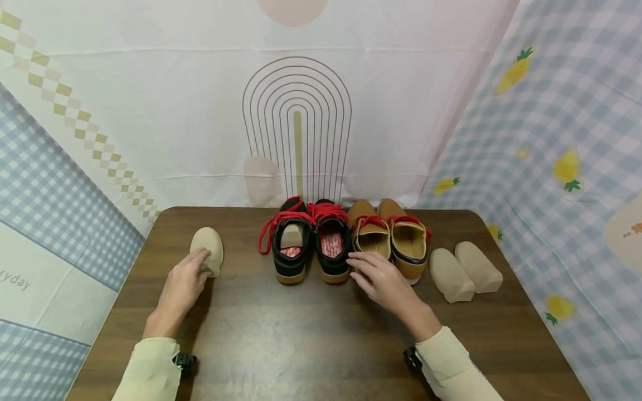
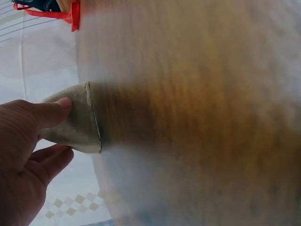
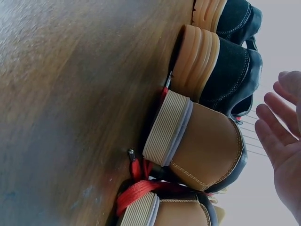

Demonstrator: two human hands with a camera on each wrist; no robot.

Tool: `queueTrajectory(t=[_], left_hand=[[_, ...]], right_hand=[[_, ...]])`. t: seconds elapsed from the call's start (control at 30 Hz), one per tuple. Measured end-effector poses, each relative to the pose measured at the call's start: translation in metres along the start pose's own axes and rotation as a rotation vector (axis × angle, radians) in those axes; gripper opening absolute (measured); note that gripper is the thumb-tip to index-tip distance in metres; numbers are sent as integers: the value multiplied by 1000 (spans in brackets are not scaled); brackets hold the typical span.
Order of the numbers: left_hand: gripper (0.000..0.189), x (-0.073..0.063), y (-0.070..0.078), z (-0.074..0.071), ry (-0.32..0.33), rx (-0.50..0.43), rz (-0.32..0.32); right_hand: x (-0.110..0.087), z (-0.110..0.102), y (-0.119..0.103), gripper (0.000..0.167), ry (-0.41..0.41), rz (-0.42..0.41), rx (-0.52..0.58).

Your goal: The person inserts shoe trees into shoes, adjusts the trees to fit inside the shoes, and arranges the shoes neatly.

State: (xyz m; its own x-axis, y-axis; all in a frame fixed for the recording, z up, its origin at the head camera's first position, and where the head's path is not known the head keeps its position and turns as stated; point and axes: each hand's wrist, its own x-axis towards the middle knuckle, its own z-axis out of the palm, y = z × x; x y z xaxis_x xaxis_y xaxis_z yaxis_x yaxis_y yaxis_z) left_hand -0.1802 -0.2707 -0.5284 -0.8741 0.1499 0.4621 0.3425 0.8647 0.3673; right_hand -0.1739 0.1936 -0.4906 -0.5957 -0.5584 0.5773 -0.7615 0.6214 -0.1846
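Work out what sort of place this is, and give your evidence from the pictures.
Probably a small indoor setup arranged for filming or practice: wrinkled printed cloth backs a wood-grained table, with black shoes and tan shoes lined up.

Txt "ryday" (image 1: 15, 280) on L cloth (image 1: 55, 284)

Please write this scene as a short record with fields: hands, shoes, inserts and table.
Left hand: pinches a beige insert
Right hand: holds nothing, near the shoes
Left black shoe: beige piece inside
Right black shoe: no insert visible
Brown shoes: right of black pair, red laces
Other inserts: two, right of brown pair
Table: brown, wood-grained
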Motion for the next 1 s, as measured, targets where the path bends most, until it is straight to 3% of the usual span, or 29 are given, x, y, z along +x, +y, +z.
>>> queueTrajectory(t=[0.17, 0.43, 0.6, 0.77, 1.0], left_hand=[[49, 1, 0, 0, -17, 12, 1], [49, 3, -1, 1, -82, 75, 64], [47, 1, 0, 1, -37, 79, 84], [50, 2, 3, -1, 61, 60, 120], [52, 10, 25, -17, 135, 16, 207]], right_hand=[[2, 0, -1, 35, 21, 2, 7], [3, -1, 2, 36, 32, 8, 15], [5, -2, 3, 36, 12, 24, 14], [11, -1, 6, 37, -4, 24, 6], [20, 6, 11, 38, -20, 1, -2]])
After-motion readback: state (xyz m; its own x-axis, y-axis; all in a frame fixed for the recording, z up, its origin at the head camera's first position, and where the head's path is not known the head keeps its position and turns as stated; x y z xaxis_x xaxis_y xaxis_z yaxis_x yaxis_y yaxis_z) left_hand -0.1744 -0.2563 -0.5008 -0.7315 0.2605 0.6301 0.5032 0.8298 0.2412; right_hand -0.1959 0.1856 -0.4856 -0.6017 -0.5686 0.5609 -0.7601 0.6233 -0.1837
